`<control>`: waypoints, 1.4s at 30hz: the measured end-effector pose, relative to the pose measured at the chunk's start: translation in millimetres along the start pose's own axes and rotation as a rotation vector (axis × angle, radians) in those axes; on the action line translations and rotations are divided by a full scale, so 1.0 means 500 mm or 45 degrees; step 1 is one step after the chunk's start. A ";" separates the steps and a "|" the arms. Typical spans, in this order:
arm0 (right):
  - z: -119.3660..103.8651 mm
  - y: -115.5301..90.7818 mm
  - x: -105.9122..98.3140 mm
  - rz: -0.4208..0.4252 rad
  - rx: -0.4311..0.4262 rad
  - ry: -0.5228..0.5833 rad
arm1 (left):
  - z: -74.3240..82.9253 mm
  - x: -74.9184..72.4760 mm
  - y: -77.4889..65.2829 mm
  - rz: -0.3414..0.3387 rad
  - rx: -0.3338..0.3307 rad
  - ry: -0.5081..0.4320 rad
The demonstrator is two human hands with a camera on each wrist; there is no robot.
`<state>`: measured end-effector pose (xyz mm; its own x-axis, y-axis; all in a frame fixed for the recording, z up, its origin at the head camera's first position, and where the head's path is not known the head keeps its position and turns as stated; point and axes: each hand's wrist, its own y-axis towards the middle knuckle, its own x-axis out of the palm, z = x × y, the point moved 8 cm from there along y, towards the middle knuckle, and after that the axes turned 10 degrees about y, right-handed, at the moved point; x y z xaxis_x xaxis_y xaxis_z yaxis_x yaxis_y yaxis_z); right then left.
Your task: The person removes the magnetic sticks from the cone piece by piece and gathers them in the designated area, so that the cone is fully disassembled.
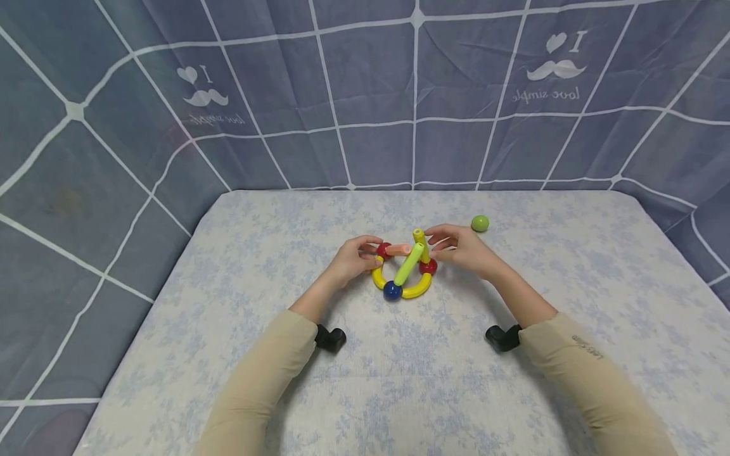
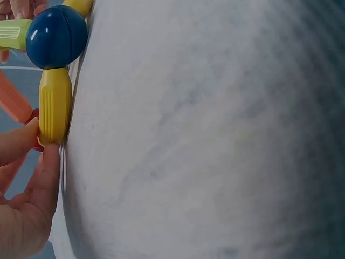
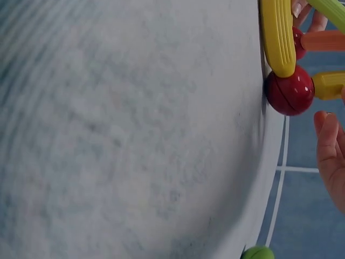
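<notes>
Assembly of coloured rods and balls [image 1: 409, 265] on the surface [image 1: 353, 392]. The left hand [image 1: 348, 261] pinches a curved yellow rod [image 2: 55, 105]; the right hand [image 1: 464, 248] lies beside the upright yellow rod [image 1: 421, 244], its grip impossible to tell. Joining appears in hand; the next move seemingly calls for steadying the assembly's raised ends to receive the loose green ball [image 1: 480, 223].

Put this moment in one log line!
left hand: pinches yellow curve; right hand: beside yellow stick; blue ball: joined to lime stick; green ball: lies apart
</notes>
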<state>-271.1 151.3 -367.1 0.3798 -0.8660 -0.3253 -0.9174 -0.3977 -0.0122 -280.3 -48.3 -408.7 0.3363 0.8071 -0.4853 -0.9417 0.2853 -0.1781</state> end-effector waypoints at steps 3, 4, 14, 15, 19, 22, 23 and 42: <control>0.000 0.002 0.010 -0.008 0.004 -0.011 | 0.001 -0.001 0.001 -0.004 0.005 -0.010; 0.000 0.001 0.013 -0.014 0.005 -0.013 | 0.002 0.000 0.001 -0.007 0.004 -0.016; -0.005 0.000 0.032 -0.043 0.007 -0.053 | 0.004 0.005 0.004 -0.029 0.020 -0.036; -0.007 0.001 0.032 -0.038 0.005 -0.066 | 0.006 0.004 0.005 -0.025 0.023 -0.031; -0.009 0.002 0.028 -0.019 0.021 -0.091 | 0.011 0.001 0.007 -0.017 0.021 -0.017; -0.006 0.001 0.029 -0.014 0.032 -0.078 | 0.010 0.003 0.007 -0.024 0.017 -0.020; -0.004 0.000 0.029 -0.011 0.035 -0.072 | 0.008 0.004 0.006 -0.027 0.017 -0.024; 0.009 0.011 0.031 -0.101 -0.029 -0.098 | -0.006 0.006 0.011 -0.036 -0.027 -0.077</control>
<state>-270.9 137.0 -376.5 0.4401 -0.8059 -0.3960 -0.8815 -0.4717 -0.0198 -284.5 -45.6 -413.6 0.3615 0.8287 -0.4273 -0.9312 0.2980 -0.2098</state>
